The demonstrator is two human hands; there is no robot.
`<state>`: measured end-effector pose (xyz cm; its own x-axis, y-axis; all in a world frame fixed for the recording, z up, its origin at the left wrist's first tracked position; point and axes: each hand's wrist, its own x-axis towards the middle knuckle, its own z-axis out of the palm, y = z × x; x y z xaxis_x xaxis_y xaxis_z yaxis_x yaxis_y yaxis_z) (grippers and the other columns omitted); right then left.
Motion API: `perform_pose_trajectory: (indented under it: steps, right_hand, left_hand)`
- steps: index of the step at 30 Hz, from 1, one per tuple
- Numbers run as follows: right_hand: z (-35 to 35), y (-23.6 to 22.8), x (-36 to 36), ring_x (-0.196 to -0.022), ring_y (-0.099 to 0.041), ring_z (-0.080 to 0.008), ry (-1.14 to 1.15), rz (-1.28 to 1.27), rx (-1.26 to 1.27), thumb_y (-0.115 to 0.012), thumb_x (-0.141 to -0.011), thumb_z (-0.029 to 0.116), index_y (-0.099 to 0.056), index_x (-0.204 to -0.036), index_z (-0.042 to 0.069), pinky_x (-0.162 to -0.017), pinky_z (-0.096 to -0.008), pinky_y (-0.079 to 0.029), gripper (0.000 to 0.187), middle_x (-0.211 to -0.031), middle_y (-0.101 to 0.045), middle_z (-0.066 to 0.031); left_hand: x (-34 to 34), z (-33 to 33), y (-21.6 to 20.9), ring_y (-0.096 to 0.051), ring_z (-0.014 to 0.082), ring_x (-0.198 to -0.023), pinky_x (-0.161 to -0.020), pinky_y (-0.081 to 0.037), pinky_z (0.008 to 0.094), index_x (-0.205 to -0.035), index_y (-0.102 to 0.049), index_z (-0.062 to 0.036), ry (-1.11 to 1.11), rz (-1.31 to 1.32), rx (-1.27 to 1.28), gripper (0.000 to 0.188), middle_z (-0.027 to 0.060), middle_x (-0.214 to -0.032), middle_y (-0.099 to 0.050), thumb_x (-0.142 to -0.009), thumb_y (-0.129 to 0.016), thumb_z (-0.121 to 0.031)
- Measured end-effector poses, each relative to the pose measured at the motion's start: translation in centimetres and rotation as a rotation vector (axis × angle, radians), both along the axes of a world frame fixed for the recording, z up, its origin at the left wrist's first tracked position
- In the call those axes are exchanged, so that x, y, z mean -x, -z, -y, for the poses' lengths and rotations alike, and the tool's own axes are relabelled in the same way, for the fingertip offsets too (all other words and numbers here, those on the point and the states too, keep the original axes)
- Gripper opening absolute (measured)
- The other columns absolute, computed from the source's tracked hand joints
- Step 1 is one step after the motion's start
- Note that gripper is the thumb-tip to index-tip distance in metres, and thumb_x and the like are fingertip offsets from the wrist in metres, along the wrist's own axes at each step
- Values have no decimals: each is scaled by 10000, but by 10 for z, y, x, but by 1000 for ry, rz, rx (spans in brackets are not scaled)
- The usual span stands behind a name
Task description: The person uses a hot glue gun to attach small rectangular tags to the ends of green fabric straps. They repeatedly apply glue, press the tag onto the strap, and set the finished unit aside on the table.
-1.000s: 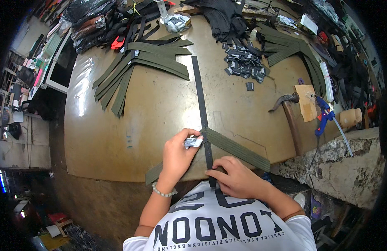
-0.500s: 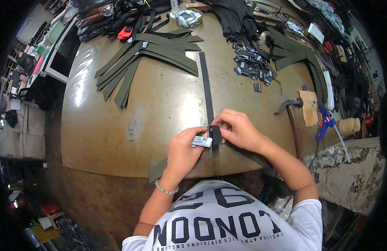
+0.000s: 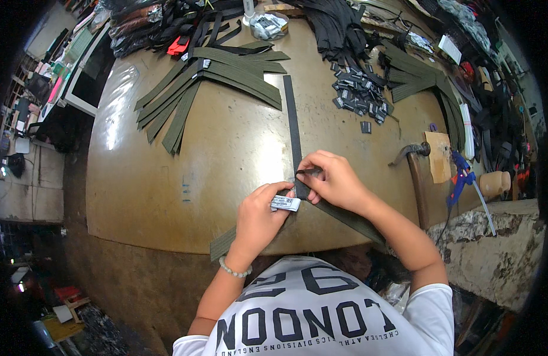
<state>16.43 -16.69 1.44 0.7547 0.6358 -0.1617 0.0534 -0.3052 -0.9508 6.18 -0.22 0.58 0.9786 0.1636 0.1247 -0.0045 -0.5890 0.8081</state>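
My left hand [image 3: 262,207] is closed in a pinch on an olive webbing strap [image 3: 352,221], beside a folded white label [image 3: 286,203]. That strap runs beneath both hands, with one end past my left wrist and the other beneath my right forearm. A long black strap [image 3: 292,118] lies straight up the table, its near end between my hands. My right hand [image 3: 333,181] pinches a dark, folded piece of the black strap just right of the label. My fingertips partly hide where the two straps meet.
Olive straps [image 3: 238,71] are fanned out at the far left, and more [image 3: 407,74] lie far right. Small black labels [image 3: 363,92] are heaped near black straps [image 3: 333,29]. A clear tub [image 3: 269,26] stands at the back. A blue glue gun [image 3: 461,178] sits at the right edge.
The black strap piece that hung from my right fingers toward the table's near edge is now drawn up and folded in them. My left hand has barely moved.
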Motion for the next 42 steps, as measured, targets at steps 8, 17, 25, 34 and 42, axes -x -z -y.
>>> perform_pose_trajectory:
  steps: [8,17,25,34,42]
  right_hand:
    - [-7,-22,-20,-629,-684,-283,-12,184,401,-649,-922,144,-559,-898,-4,-521,-376,-539,175,-777,-603,-135]
    - [24,12,72,-1086,-536,-341,-106,934,329,-577,-852,57,-585,-1236,-15,-909,-399,-472,390,-1261,-541,-189]
    - [104,-4,35,-1295,-435,-394,590,895,555,-547,-948,147,-549,-1309,0,-1088,-486,-336,390,-1403,-476,-210]
    - [81,-45,74,-632,-595,-443,673,324,483,-527,-995,234,-573,-1009,-28,-586,-466,-468,267,-689,-580,-244]
    - [34,-45,76,-729,-621,-502,307,482,333,-542,-996,319,-519,-924,17,-609,-558,-500,311,-811,-646,-278]
  left_hand:
    - [1,13,-8,-676,296,-731,-593,-503,388,-1172,-648,-147,20,-61,-369,363,103,-866,-694,-881,-694,-359]
    - [24,9,0,-613,256,-604,-551,-479,367,-1106,-692,-125,-79,177,-297,233,76,-697,-599,-882,-694,-189]
    - [24,-4,1,-590,242,-577,-528,-460,359,-1083,-715,-150,10,117,-394,224,56,-672,-582,-860,-699,-152]
    - [22,-8,9,-632,271,-629,-564,-482,393,-1125,-672,-87,-30,193,-285,228,106,-748,-660,-905,-657,-146]
    - [28,-14,4,-651,341,-818,-695,-513,416,-1216,-593,-57,57,121,-264,326,156,-912,-668,-906,-643,-147]
